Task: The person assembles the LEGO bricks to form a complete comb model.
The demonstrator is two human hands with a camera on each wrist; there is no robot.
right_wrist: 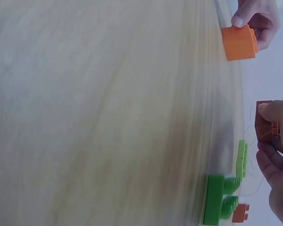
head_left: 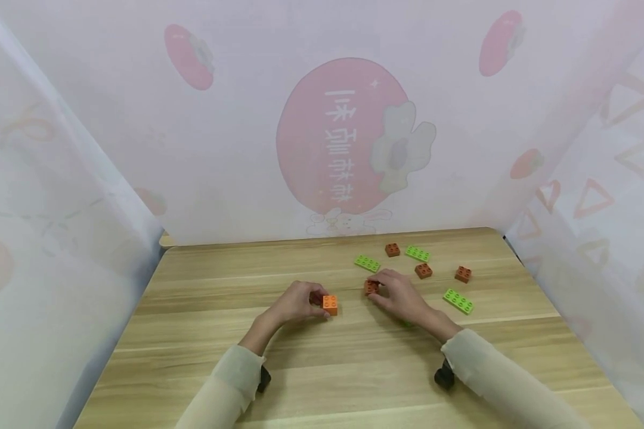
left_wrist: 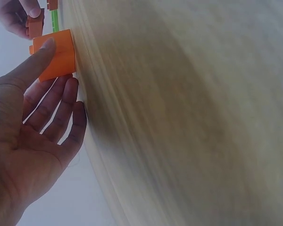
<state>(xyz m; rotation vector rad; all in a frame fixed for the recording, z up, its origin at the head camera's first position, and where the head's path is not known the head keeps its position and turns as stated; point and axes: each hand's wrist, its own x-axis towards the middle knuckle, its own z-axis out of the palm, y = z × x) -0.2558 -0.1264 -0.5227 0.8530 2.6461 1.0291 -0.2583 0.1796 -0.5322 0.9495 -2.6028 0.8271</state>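
Observation:
An orange toy building brick with studs on top (head_left: 330,305) is pinched by my left hand (head_left: 299,301); in the left wrist view the thumb lies across one face of this orange brick (left_wrist: 61,59). To its right, my right hand (head_left: 402,298) holds a smaller reddish-brown brick (head_left: 371,288) between thumb and fingers. The right wrist view shows that brown brick (right_wrist: 262,120) partly covered by the thumb. The two held bricks are apart, with a gap of table between them.
On the wooden table (head_left: 193,333), loose brown bricks (head_left: 423,270) and flat light-green bricks (head_left: 458,301) lie beyond and right of my right hand. A green piece (right_wrist: 214,200) sits under my right wrist, mostly hidden from the head view. Printed white curtains (head_left: 236,179) enclose the back and sides.

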